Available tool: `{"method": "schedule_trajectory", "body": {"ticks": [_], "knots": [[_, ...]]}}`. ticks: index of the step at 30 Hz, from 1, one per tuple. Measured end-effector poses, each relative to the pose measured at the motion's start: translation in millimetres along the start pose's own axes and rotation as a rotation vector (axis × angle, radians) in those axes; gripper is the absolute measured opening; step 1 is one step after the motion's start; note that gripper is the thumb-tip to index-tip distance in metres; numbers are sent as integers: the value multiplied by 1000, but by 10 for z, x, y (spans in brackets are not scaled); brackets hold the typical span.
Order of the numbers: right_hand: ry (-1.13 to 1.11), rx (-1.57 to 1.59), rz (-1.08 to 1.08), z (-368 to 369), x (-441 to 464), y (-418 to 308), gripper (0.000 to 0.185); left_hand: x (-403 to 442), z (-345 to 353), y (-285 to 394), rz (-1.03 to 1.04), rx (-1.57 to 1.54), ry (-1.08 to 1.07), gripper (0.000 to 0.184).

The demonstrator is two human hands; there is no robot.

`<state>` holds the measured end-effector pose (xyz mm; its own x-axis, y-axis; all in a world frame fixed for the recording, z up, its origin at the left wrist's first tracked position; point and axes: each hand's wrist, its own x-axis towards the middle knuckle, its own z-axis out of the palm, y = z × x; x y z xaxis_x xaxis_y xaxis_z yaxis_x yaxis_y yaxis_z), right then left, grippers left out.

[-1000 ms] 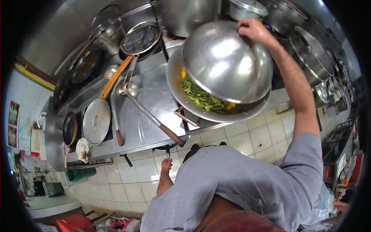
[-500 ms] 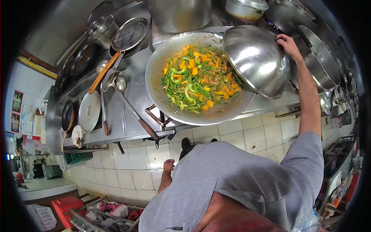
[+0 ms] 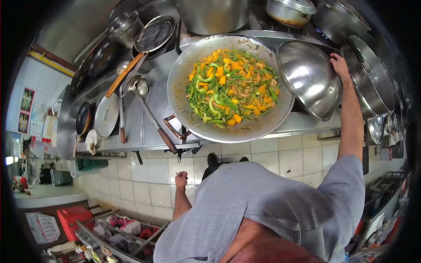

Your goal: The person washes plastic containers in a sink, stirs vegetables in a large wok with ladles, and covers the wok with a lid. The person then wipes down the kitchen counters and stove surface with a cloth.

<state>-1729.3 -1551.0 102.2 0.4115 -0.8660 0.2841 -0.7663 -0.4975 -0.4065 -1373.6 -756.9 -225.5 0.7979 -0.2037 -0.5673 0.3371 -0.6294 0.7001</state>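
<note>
A wide metal wok holds green beans, orange squash chunks, slices of a green vegetable and small brownish pieces. Just right of the wok is a domed steel lid, tilted, its lower edge close to the counter front. My right hand grips the lid at its upper right side; the fingertips are partly hidden against it. My left hand hangs low by my body, over the floor, with its fingers curled. Whether anything small is in those fingers does not show.
Left of the wok lie a ladle, a wood-handled strainer, a flat pot lid and a small frying pan. Behind stands a large pot. More steel pots crowd the right side. A drawer of items is at lower left.
The lid has moved right and down with my right hand, off the wok's right side, uncovering more of the food. My left hand has shifted slightly. The whole view has turned a little.
</note>
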Motion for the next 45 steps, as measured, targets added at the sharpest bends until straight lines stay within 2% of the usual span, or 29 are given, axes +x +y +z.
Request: {"method": "schedule_trajectory", "body": {"ticks": [3, 5, 7, 9, 11, 12, 14, 16, 18, 19, 20, 22, 23, 24, 26, 28, 30, 31, 32, 33, 34, 35, 37, 38, 40, 42, 44, 45], "knots": [[-11, 31, -66, 112, 150, 271, 41, 50, -162, 176, 207, 12, 160, 18], [8, -105, 1, 98, 126, 209, 44, -40, -311, 516, 245, -51, 351, 17], [56, -427, -108, 83, 147, 255, 48, -149, -439, 908, 468, 8, 646, 17], [336, -491, -71, -98, -329, -601, 49, -261, -581, 1304, 469, -110, 680, 18], [250, -51, -236, -247, -565, -1167, 45, -239, -701, 1577, 527, -52, 735, 19], [150, 219, -227, -258, -848, -1584, 41, -165, -746, 1672, 592, 8, 776, 20], [-32, 688, -201, -349, -1751, -2786, 31, 56, -855, 1805, 634, 112, 755, 23], [-281, 825, -407, -235, -2569, -3618, 23, 318, -936, 1933, 686, 218, 724, 26], [-784, 870, -613, 103, -3065, -4219, 25, 595, -961, 2031, 649, 479, 801, 34], [-759, 899, -854, 445, -3283, -4477, 26, 687, -994, 2130, 662, 480, 798, 34], [-818, 937, -842, 781, -3475, -4730, 28, 753, -1023, 2235, 523, 548, 747, 38], [-787, 745, -835, 1463, -3687, -5156, 36, 905, -1099, 2300, 303, 657, 672, 45], [-661, 617, -826, 1837, -3770, -5307, 42, 1025, -1190, 2292, 334, 664, 660, 45], [-641, 412, -752, 2112, -3796, -5474, 51, 1146, -1236, 2274, 288, 726, 566, 44], [-644, 243, -615, 2614, -3807, -5710, 60, 1301, -1329, 2263, 264, 792, 392, 43], [-627, 193, -522, 3052, -3849, -5813, 65, 1249, -1377, 2297, 311, 800, 289, 43], [-652, 170, -465, 3039, -3840, -5891, 68, 961, -1487, 2407, 297, 700, 285, 38], [-738, 222, -382, 2906, -3837, -5952, 71, 1045, -1516, 2286, 314, 708, 268, 38], [-820, 279, -304, 2780, -3831, -6018, 73, 1212, -1550, 2134, 482, 727, 227, 34], [-804, 279, -293, 2687, -3839, -6042, 73, 1306, -1589, 2052, 651, 737, 189, 31], [-813, 335, -285, 2584, -3885, -6021, 75, 1157, -1602, 2038, 690, 549, 241, 24], [-827, 390, -278, 2470, -3932, -5982, 76, 1032, -1632, 2046, 696, 547, 235, 24], [-855, 407, -264, 2195, -3994, -5849, 75, 821, -1703, 1983, 383, -63, 7, 20], [-873, 435, -295, 2084, -4021, -5730, 74, 1014, -1723, 1678, 754, 48, 173, 17], [-891, 463, -333, 1839, -4078, -5469, 73, 729, -1833, 1581, 754, -4, 169, 18], [-880, 479, -477, 1554, -4153, -5186, 73, 391, -1927, 1503, 759, -58, 165, 18], [-895, 534, -525, 1206, -4199, -4959, 74, 57, -2008, 1356, 547, -264, 22, 19], [-913, 593, -565, 1030, -4235, -4853, 75, -119, -2046, 1290, 506, -315, 15, 18]]}}
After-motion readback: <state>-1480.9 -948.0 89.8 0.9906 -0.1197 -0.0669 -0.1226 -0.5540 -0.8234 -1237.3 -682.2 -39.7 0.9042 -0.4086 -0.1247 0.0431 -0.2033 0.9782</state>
